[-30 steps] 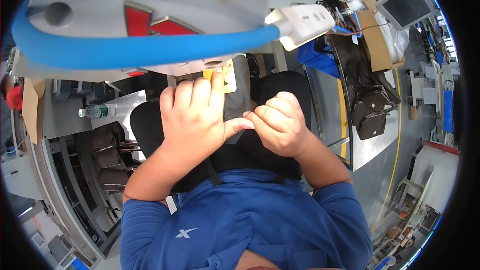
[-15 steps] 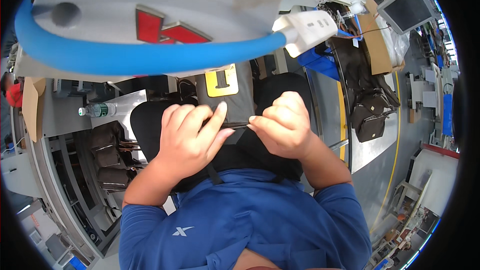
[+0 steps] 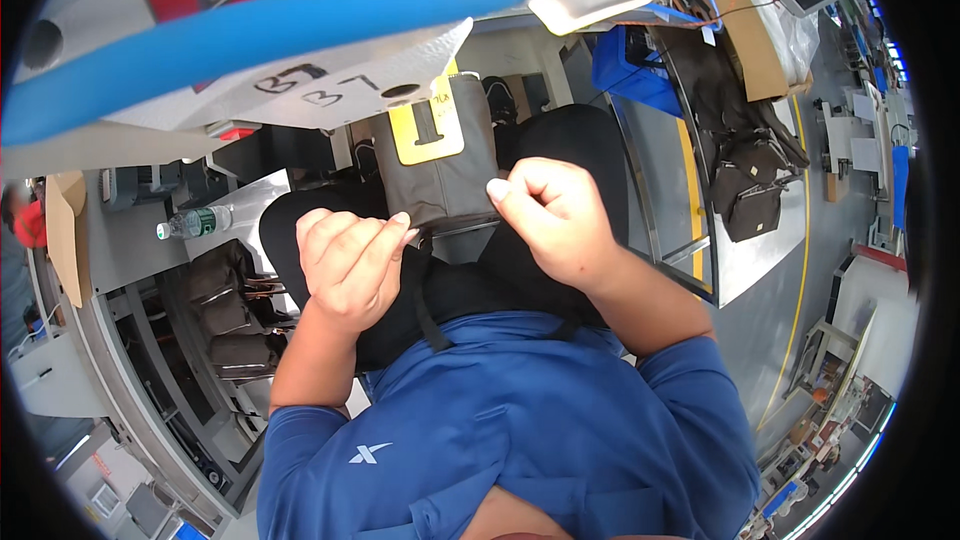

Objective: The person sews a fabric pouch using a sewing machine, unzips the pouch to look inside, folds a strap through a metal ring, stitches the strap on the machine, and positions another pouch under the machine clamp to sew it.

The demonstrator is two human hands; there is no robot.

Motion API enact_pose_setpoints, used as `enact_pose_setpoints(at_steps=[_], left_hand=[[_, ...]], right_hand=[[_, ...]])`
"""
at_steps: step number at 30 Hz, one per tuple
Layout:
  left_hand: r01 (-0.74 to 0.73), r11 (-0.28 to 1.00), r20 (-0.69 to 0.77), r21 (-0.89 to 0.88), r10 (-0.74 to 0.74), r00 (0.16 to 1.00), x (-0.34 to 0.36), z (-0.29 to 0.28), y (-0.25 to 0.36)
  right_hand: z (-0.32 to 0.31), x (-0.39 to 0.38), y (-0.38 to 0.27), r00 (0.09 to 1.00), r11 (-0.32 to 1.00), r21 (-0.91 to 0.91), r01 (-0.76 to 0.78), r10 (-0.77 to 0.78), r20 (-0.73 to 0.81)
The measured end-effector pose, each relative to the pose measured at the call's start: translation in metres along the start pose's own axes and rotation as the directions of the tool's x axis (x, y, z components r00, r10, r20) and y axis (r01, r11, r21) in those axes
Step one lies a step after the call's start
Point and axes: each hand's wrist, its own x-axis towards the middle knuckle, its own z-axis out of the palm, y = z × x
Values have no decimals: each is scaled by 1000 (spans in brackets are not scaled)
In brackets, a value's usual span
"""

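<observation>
A dark brown bag piece (image 3: 440,186) hangs at the end of a sewing machine, above my lap, its near edge toward me. My left hand (image 3: 350,265) has its fingers closed at the near left corner of the piece. At the near right corner my right hand (image 3: 550,215) pinches the edge between thumb and bent forefinger. Over the far part of the piece lies a yellow plate (image 3: 428,130) with a dark slot. The inside of the piece is hidden.
The grey machine head (image 3: 310,70) and a blue hose (image 3: 260,35) fill the upper left. A water bottle (image 3: 195,222) lies on the left ledge, above dark bags (image 3: 235,305). More dark bags (image 3: 750,190) rest on the right table, near a blue bin (image 3: 630,75).
The near edge of the bag piece is now farther from me and spread wider. My hands have moved apart, the left one leftward. The machine sits higher and farther left in view.
</observation>
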Motion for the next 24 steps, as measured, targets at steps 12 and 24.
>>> enact_pose_setpoints(at_steps=[12,24], left_hand=[[-22,999,-5,-36,22,1000,-3,1,-2],[-26,996,-43,-85,22,999,-6,5,-5]], right_hand=[[-1,14,9,986,971,201,-132,107,130],[-3,13,-13,773,589,-570,574,-619,138]])
